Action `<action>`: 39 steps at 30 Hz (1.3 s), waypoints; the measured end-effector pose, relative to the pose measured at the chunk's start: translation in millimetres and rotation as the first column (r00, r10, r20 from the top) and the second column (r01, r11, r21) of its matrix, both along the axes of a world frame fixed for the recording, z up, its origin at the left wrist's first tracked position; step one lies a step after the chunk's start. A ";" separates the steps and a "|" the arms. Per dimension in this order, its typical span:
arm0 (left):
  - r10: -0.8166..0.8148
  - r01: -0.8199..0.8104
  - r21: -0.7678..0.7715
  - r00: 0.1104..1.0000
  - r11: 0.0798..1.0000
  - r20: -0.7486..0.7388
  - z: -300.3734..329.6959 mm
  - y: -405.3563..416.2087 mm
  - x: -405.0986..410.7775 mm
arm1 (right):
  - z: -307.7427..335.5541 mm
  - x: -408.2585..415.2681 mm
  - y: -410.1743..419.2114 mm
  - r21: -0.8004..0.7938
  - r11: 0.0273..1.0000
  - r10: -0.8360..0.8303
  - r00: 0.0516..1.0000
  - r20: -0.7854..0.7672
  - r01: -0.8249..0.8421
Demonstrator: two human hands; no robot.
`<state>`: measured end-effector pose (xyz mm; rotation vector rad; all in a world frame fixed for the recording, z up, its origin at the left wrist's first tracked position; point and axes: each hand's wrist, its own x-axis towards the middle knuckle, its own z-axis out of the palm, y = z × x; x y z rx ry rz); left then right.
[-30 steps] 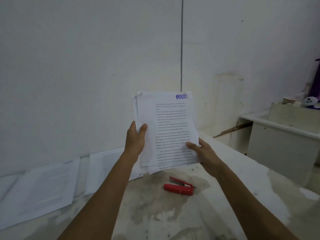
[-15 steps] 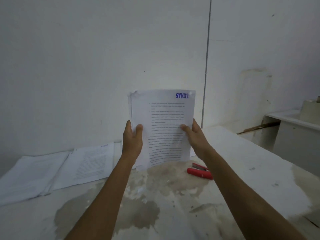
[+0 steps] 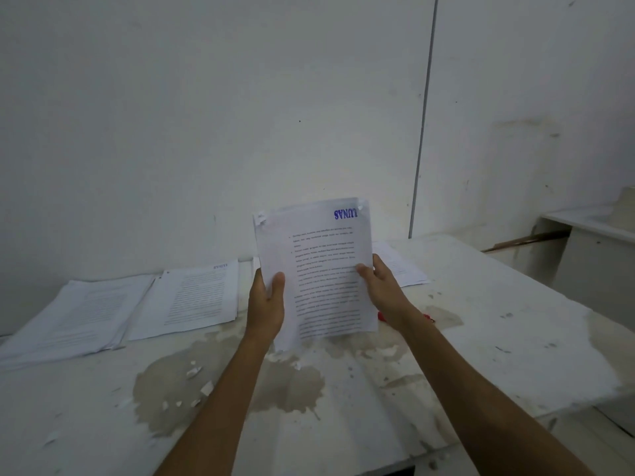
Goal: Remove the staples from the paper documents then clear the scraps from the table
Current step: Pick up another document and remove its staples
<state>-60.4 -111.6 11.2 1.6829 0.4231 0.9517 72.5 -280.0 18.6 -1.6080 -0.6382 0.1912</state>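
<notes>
A stack of printed sheets (image 3: pixel 323 255) stands upright above the table, upside down, with a blue "LUNAS" stamp at its top right. My left hand (image 3: pixel 266 304) grips its left edge, thumb on the front. My right hand (image 3: pixel 381 286) grips its right edge the same way. The top left corner of the sheets looks torn. A red stapler (image 3: pixel 381 316) lies on the table behind my right wrist, mostly hidden. Several small white paper scraps (image 3: pixel 202 386) lie on the stained table near my left forearm.
Two other paper stacks (image 3: pixel 192 297) (image 3: pixel 75 317) lie flat at the table's back left, and another document (image 3: pixel 398 266) lies behind the held sheets. The white table (image 3: pixel 498 338) meets a wall at the back. A white counter (image 3: pixel 591 235) stands at the far right.
The view has swung left and down, bringing the left stacks and scraps into sight. Both hands keep gripping the sheets; the stapler is now hidden behind my right wrist.
</notes>
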 end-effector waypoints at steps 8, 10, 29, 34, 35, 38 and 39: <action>0.068 -0.068 0.003 0.997 0.998 0.035 10.9 2.2 3.8 | 4.7 1.8 0.8 0.049 0.997 -0.064 0.997 0.041 0.062; 0.169 -0.179 0.086 0.980 0.980 0.107 36.2 1.0 8.9 | 11.1 3.4 0.5 0.060 0.995 -0.083 0.995 0.059 0.079; 0.272 0.054 0.967 0.954 0.250 -0.124 190.3 -42.5 82.9 | 50.9 3.4 -7.9 0.095 0.994 -0.074 0.980 0.183 0.057; 0.252 0.079 0.958 0.956 0.275 -0.151 185.8 -46.5 85.4 | 63.1 0.4 -8.7 0.140 0.987 -0.105 0.978 0.181 0.080; 0.245 0.079 0.959 0.958 0.273 -0.149 186.1 -47.3 85.8 | 63.6 0.4 -10.2 0.147 0.986 -0.109 0.978 0.178 0.083; 0.224 0.083 0.964 0.964 0.254 -0.142 189.8 -50.5 86.1 | 65.6 1.1 -15.2 0.166 0.983 -0.107 0.980 0.169 0.079; 0.218 0.083 0.964 0.966 0.253 -0.140 191.5 -51.9 85.8 | 66.6 1.3 -16.7 0.172 0.983 -0.100 0.981 0.165 0.071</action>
